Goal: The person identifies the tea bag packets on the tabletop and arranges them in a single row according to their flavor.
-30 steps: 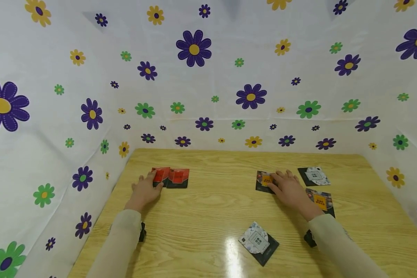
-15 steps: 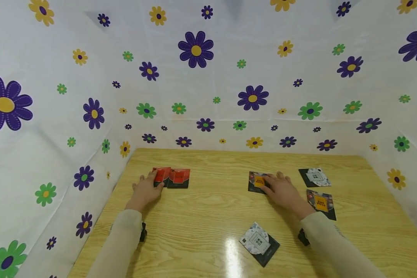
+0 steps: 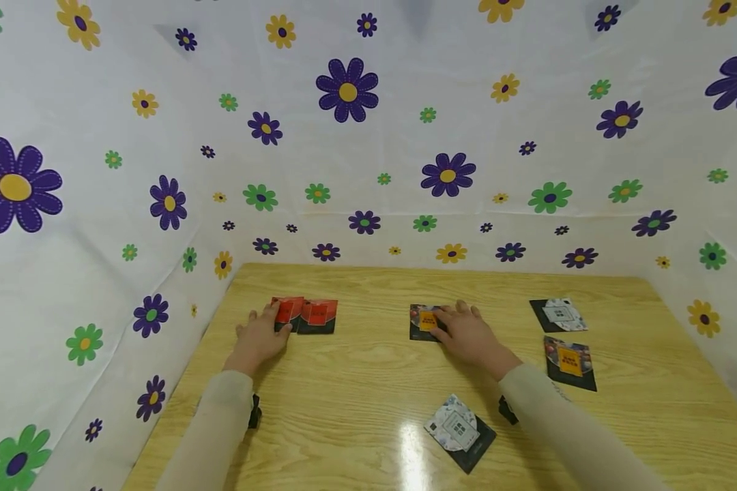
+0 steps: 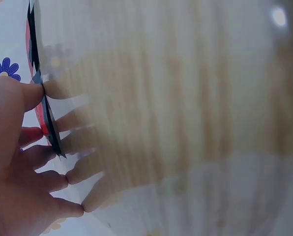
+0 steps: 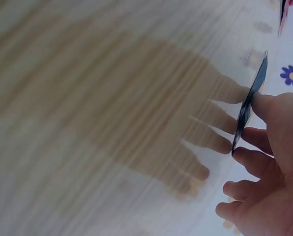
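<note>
In the head view, two red-and-black flat packets lie side by side at the back left: the left red packet (image 3: 291,308) and the right red packet (image 3: 319,318). My left hand (image 3: 260,340) rests its fingertips and thumb on the left one, fingers spread. Right of the middle, my right hand (image 3: 470,338) presses its thumb and fingertips on a dark packet with an orange label (image 3: 418,323), which lies flat on the table. The wrist views show the left red packet (image 4: 42,110) and the orange-labelled packet (image 5: 249,101) edge-on under the fingertips.
A second orange-labelled packet (image 3: 570,363) and a white-and-black packet (image 3: 559,315) lie at the right. Another white-and-black packet (image 3: 460,432) lies askew near the front. The wooden table (image 3: 356,382) meets a flower-print cloth (image 3: 381,136) at back and sides.
My right hand has slid the orange-labelled packet leftward across the table, away from the packets at the right. The left hand has stayed on the left red packet.
</note>
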`<state>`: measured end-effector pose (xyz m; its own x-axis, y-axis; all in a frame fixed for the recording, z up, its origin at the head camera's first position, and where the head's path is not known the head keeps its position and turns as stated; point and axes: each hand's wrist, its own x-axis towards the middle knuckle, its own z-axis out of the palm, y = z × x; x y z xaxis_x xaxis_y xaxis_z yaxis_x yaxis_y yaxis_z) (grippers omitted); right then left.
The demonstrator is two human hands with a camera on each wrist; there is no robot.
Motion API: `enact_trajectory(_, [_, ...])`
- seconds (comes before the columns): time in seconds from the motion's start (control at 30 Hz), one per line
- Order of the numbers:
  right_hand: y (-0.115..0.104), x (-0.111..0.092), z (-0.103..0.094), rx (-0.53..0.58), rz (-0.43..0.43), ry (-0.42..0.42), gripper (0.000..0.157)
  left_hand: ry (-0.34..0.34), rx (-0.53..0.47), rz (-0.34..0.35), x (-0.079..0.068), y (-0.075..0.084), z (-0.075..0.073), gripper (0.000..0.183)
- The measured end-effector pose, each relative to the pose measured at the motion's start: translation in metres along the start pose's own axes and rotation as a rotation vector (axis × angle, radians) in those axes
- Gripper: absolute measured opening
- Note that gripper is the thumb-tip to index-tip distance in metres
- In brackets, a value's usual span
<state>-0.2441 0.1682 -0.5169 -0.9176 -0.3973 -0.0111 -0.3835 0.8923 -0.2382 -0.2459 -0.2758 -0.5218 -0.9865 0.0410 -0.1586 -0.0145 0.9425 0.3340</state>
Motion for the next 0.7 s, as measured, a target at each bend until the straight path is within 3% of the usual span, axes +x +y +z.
enact_trajectory(0.23, [-0.023,0.015,0.003,-0.01,-0.014,-0.024,0.053,0.035,0.05,0.005,0.0,0.0,0.007,0.074])
enact_trajectory(0.47, [-0.04,0.028,0.007,-0.012,-0.023,-0.044,0.053,-0.024,0.029,-0.03,-0.002,0.006,0.008,0.078])
enact_trajectory(0.7, [-0.053,0.036,0.009,-0.025,-0.023,-0.053,0.053,-0.023,0.01,-0.034,-0.002,0.007,0.007,0.078])
